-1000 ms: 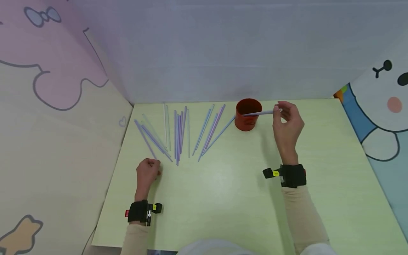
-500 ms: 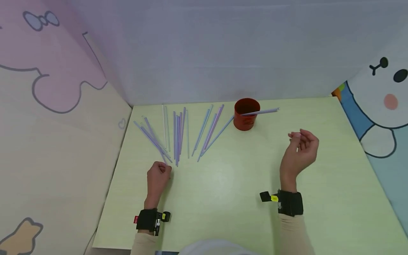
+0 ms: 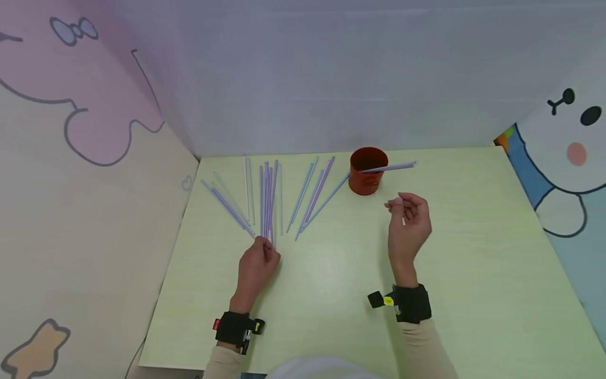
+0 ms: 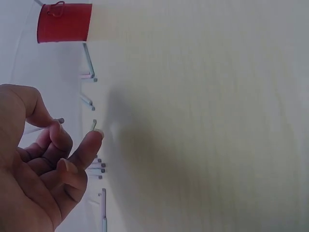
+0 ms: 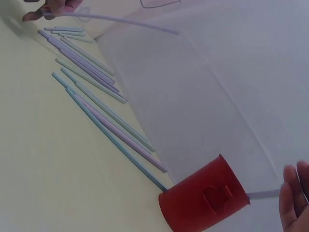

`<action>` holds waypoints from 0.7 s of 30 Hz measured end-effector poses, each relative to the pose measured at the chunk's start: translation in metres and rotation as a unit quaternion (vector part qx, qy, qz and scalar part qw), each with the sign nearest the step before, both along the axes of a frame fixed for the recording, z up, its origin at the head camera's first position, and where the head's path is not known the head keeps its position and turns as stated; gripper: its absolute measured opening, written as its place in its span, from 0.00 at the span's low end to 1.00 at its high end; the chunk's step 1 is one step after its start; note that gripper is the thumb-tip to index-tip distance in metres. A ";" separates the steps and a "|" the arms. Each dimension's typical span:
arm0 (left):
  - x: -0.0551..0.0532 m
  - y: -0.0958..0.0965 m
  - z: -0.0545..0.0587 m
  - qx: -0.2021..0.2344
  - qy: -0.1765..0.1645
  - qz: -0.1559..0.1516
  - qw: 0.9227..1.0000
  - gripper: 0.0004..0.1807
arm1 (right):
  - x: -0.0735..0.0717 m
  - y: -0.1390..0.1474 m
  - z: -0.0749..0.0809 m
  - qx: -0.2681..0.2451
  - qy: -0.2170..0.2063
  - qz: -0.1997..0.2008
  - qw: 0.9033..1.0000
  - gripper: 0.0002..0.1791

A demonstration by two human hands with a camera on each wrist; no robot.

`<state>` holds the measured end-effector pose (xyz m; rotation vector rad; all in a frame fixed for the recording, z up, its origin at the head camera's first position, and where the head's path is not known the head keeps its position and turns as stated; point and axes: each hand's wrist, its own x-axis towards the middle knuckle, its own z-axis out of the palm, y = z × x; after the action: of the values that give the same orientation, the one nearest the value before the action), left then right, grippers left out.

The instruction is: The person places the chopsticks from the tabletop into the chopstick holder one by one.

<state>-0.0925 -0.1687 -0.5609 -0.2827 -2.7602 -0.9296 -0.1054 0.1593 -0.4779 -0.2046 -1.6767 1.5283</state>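
Observation:
My left hand (image 3: 257, 268) pinches a thin purple straw (image 5: 116, 20) near its lower end, lifted above the table in the right wrist view. Its end shows between thumb and finger in the left wrist view. Under and around this straw lie several purple straws (image 3: 262, 197). My right hand (image 3: 409, 226) hovers in front of the red cup (image 3: 363, 185), fingers loosely bent with nothing between them. Pale purple straws (image 3: 395, 167) lean out over the cup's right rim; their lower parts are hidden inside.
Blue and pink straws (image 3: 316, 192) lie left of the cup, one blue straw reaching its side. White and pale green straws (image 3: 249, 192) lie further left, beside a slanted bunch (image 3: 228, 208). A grey wall (image 3: 331, 79) stands behind the pale table (image 3: 331, 295).
My right hand let go of the straw at the cup and drew back toward me, then shifted left. My left hand moved right, carrying a purple straw away from the slanted bunch.

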 end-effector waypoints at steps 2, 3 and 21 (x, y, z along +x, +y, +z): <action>0.000 0.006 0.000 -0.015 0.025 -0.019 0.999 0.04 | -0.002 -0.006 0.002 0.013 0.001 0.021 1.000 0.08; 0.000 0.009 0.000 -0.020 0.035 -0.028 0.999 0.04 | -0.002 -0.008 0.003 0.018 0.001 0.032 0.999 0.08; -0.002 0.042 0.011 -0.065 0.118 -0.127 0.983 0.05 | 0.004 -0.061 0.030 0.105 -0.099 0.209 0.967 0.12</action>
<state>-0.0948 -0.1267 -0.5502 -0.7311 -2.6067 -0.7153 -0.1016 0.0983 -0.4484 0.1234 -2.1285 1.6555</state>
